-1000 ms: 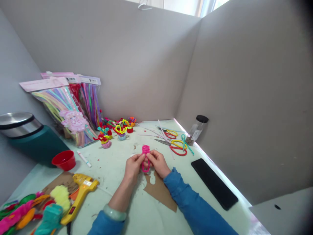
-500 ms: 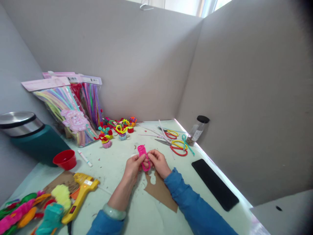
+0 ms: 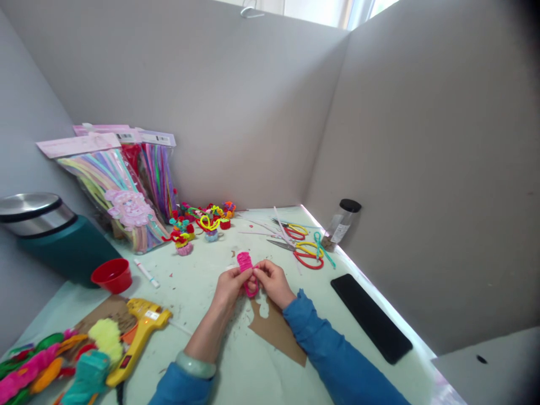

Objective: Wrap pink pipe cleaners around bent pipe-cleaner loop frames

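A bright pink pipe-cleaner piece, wound in tight rows at its far end and looped at its near end, is held above the table. My left hand pinches it from the left, thumb on top and fingers beneath. From the right, my right hand is closed at its edge, thumb and forefinger together on the pink strand; the exact grip is partly hidden. Under my right wrist lies a brown cardboard sheet with a cut-out hole.
At left are a yellow glue gun, a red cup, a teal bottle and bagged pipe cleaners. Small colourful figures stand at the back. Scissors, a jar and a black phone-like slab lie right.
Both hands stay at nearly the same spot. The pink piece has dipped slightly toward me, and my right fingers have shifted a little on its edge.
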Demonstrator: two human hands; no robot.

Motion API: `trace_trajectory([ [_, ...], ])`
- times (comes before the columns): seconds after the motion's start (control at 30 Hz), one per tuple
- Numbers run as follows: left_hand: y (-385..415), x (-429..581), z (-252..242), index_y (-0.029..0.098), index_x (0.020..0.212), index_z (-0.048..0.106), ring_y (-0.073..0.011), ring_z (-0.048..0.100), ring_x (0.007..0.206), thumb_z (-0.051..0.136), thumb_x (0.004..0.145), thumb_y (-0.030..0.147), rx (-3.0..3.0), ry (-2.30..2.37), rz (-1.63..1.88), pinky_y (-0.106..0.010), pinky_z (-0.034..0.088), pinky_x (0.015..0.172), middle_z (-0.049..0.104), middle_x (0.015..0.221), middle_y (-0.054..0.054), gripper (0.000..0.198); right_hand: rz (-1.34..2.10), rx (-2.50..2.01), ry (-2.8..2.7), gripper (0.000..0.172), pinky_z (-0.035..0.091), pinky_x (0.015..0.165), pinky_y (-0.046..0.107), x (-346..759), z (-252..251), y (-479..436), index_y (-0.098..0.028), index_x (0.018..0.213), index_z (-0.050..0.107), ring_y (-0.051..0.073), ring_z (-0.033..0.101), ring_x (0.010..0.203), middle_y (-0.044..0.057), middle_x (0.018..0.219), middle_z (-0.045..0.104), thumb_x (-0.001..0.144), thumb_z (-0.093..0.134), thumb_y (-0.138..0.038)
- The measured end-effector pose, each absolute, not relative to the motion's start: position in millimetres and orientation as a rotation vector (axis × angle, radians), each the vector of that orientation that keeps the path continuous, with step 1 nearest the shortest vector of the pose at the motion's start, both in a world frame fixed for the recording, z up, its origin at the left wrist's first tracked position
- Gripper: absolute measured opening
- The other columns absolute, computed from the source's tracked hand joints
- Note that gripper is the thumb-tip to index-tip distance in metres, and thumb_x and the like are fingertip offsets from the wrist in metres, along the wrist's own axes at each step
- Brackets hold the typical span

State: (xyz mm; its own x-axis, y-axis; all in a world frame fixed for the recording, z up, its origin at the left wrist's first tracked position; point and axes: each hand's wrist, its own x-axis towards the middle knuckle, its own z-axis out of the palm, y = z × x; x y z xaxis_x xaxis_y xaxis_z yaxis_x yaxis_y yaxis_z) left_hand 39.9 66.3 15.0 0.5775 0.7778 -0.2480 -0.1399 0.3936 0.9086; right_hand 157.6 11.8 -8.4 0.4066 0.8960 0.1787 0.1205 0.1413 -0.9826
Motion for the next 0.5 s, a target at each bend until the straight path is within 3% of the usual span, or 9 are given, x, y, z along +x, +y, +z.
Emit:
trace_trajectory([
  [0.13, 66.0, 39.6, 15.6, 0.008, 0.063, 0.060, -0.0132, 0.053, 0.044, 0.068, 0.065, 0.037, 1.000, 0.725, 0.621, -0.026, 0.043, 0.048, 0.059, 0.049, -0.005, 0.029, 0.708, -1.302, -1.028, 0.015, 0.040, 0.053, 0.023, 157.0, -9.1, 10.7, -0.017, 0.078, 0.058, 0.011, 0.050, 0.055, -0.001, 0.063, 0.059, 0.078, 0.054, -0.032],
  [0.37, 65.6, 38.2, 20.3, 0.010, 0.060, 0.058, -0.0077, 0.049, 0.043, 0.068, 0.066, 0.033, 0.865, 0.579, 0.629, -0.020, 0.038, 0.048, 0.055, 0.046, -0.001, 0.025, 0.873, -1.194, -0.924, 0.021, 0.032, 0.042, 0.020, 160.1, -0.6, 11.2, -0.016, 0.079, 0.057, 0.008, 0.041, 0.042, -0.005, 0.050, 0.051, 0.079, 0.055, -0.037],
  [0.5, 65.8, 37.1, 21.4, 0.011, 0.056, 0.056, -0.0079, 0.047, 0.042, 0.064, 0.071, 0.032, 0.857, 0.514, 0.564, -0.020, 0.036, 0.047, 0.051, 0.042, 0.001, 0.027, 0.979, -1.116, -0.919, 0.022, 0.032, 0.043, 0.019, 162.4, -0.1, 11.0, -0.016, 0.078, 0.057, 0.007, 0.043, 0.042, -0.004, 0.051, 0.054, 0.079, 0.055, -0.038],
])
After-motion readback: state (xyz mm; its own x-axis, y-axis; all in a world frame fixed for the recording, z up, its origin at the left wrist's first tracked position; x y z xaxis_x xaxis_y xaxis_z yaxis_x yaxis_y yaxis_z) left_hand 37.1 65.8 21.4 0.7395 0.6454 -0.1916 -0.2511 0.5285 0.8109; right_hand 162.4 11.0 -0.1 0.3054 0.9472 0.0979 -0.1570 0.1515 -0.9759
